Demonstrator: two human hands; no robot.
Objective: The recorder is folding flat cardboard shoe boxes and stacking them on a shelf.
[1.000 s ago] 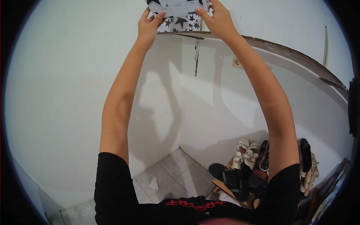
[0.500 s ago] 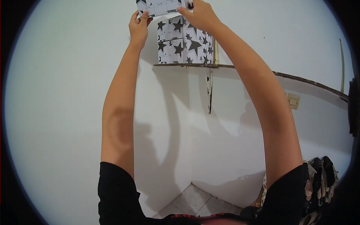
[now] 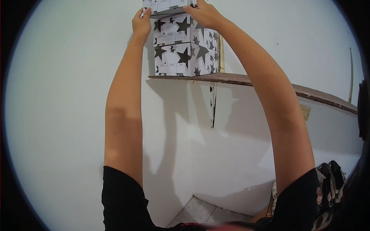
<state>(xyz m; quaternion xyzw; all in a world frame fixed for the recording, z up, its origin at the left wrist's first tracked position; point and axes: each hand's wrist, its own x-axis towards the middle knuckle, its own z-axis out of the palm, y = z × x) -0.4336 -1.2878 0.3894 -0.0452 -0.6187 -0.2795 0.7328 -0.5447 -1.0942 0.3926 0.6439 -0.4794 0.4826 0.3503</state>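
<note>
The white cardboard box with black stars sits atop two matching stacked boxes on the brown wooden wall shelf. Left hand and right hand clasp its sides; an off-centre placement could topple the stack.

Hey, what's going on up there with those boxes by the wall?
A person reaches overhead with both arms, holding a star-patterned box between the left hand and the right hand. It sits at the top of a stack, above two matching boxes that stand on a wooden shelf in the corner. Whether it rests fully on the stack is unclear. Shoes lie low on the right.
</note>
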